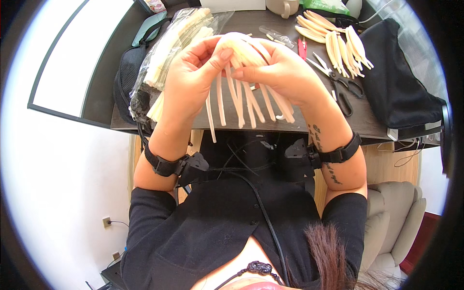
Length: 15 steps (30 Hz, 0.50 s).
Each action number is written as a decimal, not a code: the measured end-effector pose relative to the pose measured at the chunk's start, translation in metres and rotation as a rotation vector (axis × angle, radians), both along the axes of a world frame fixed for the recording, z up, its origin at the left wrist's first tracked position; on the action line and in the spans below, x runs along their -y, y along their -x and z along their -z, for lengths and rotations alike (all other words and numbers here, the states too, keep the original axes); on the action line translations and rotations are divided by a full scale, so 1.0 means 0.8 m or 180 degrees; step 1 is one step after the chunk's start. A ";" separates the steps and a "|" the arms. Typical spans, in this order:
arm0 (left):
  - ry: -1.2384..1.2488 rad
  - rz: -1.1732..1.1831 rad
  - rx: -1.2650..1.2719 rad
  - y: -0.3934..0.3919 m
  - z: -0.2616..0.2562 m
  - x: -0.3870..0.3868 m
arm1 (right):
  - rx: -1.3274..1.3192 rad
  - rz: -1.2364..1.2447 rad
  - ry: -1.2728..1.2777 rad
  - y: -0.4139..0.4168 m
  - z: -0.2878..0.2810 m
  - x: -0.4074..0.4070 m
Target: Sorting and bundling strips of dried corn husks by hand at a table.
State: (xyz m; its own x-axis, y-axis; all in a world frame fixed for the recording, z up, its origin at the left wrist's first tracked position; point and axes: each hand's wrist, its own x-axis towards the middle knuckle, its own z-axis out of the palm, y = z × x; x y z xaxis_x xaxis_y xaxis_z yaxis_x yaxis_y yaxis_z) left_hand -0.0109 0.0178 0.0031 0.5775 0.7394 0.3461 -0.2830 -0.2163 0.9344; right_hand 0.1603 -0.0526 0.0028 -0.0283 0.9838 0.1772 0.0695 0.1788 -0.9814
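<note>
A bundle of cream, fuzzy stems point(243, 54), possibly pipe cleaners, is held up above the near edge of the desk. My left hand point(206, 63) pinches its left side between thumb and fingers. On its right side, my right hand point(270, 63) grips it with the thumb across the front. Several thin ends hang down below both hands, spread like a fringe. Finished-looking cream petal shapes point(342, 47) lie in groups at the desk's back right. Black-handled scissors point(337, 81), partly spread, rest right of my right hand, beside a small red tool point(302, 48).
A clear plastic bag of cream stems point(177, 43) lies at the left, by a black mesh case point(127, 79). Black cloth point(395, 79) covers the desk's right side. A beige mug point(282, 8) stands at the back. Small offcuts lie on the dark desk point(232, 108).
</note>
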 end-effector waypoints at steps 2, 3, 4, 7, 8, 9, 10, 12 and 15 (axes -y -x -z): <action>0.0041 0.0047 0.0019 0.000 -0.002 0.001 | 0.0016 0.0021 -0.0040 -0.001 0.003 0.000; 0.0083 0.0092 0.0037 0.000 -0.003 0.001 | 0.0008 0.0011 -0.0028 -0.003 0.004 0.000; 0.0083 0.0096 0.0039 0.000 -0.003 0.000 | -0.0001 0.0001 -0.0017 -0.004 0.005 0.000; 0.0043 0.0190 -0.0070 0.004 -0.002 -0.004 | 0.0011 -0.0027 -0.0076 -0.005 0.008 -0.002; 0.0013 0.0203 -0.0117 0.005 -0.001 -0.004 | 0.0011 -0.0025 -0.0074 -0.005 0.006 -0.001; -0.0017 0.0214 -0.0164 0.005 0.000 -0.005 | 0.0006 -0.0057 0.0029 -0.004 0.003 0.000; -0.0014 0.0214 -0.0163 0.005 0.001 -0.005 | 0.0001 -0.0090 0.0132 -0.003 0.001 0.001; -0.0097 0.0173 -0.0159 0.005 0.001 -0.006 | 0.0007 -0.0058 0.0075 -0.001 0.002 0.002; -0.0087 0.0089 -0.0235 0.007 0.002 -0.006 | 0.0040 0.0002 0.0012 -0.004 0.005 0.000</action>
